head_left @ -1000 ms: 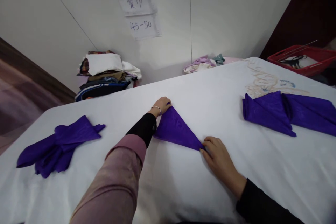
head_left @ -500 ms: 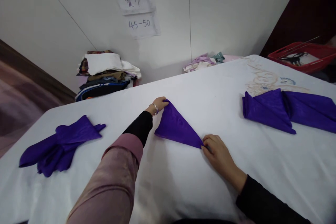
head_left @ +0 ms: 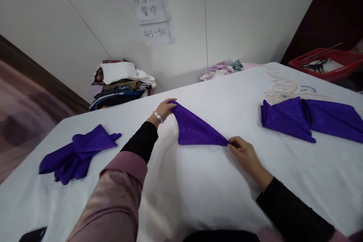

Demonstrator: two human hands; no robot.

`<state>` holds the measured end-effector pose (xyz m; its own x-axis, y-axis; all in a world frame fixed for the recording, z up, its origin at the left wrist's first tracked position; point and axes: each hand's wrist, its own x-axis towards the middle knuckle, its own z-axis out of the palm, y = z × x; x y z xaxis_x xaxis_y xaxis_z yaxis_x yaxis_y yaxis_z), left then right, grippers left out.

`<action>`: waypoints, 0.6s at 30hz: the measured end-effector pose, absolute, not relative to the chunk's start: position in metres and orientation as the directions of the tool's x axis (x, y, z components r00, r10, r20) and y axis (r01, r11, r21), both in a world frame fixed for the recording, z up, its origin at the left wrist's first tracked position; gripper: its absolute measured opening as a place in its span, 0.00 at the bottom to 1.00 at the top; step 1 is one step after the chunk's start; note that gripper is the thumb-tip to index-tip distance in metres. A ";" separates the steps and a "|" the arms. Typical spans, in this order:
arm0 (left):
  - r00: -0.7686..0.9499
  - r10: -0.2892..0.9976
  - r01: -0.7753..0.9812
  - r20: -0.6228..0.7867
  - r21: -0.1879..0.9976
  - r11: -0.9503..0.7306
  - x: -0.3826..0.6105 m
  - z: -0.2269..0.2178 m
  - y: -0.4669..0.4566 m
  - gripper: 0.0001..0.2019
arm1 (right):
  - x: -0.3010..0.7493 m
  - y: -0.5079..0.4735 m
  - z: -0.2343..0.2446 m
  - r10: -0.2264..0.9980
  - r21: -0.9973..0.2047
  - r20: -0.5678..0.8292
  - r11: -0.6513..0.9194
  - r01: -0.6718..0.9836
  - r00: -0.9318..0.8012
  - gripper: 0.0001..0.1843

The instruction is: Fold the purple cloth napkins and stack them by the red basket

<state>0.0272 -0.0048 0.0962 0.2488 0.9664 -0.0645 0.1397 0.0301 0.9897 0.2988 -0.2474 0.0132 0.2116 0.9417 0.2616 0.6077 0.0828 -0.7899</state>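
A purple napkin folded into a triangle lies in the middle of the white tablecloth. My left hand, with a bracelet on the wrist, pinches the napkin's far tip and holds it slightly raised. My right hand pinches the near right tip against the cloth. The napkin is stretched between the two hands.
A folded purple napkin lies at the left. A pile of unfolded purple napkins lies at the right. Stacked clothes and loose fabric sit by the wall. A red basket stands at the far right. Paper signs hang on the wall.
Both hands have lifted and pulled the napkin's tips away from me and to the right, so the triangle has turned and stretched. The view has shifted a little.
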 end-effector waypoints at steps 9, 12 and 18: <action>0.433 0.852 0.401 0.294 0.783 -0.475 -0.036 0.163 -0.112 0.12 | 0.341 -0.247 0.071 0.763 -0.280 0.639 0.351 0.893 -0.100 0.14; 0.574 0.753 0.509 0.322 0.581 -0.636 -0.048 0.113 -0.170 0.08 | 0.342 -0.268 0.053 0.812 -0.197 0.523 0.412 0.890 -0.260 0.15; 0.586 0.739 0.630 0.334 0.387 -0.674 -0.051 0.024 -0.241 0.11 | 0.339 -0.302 0.017 0.868 -0.201 0.325 0.451 0.870 -0.375 0.18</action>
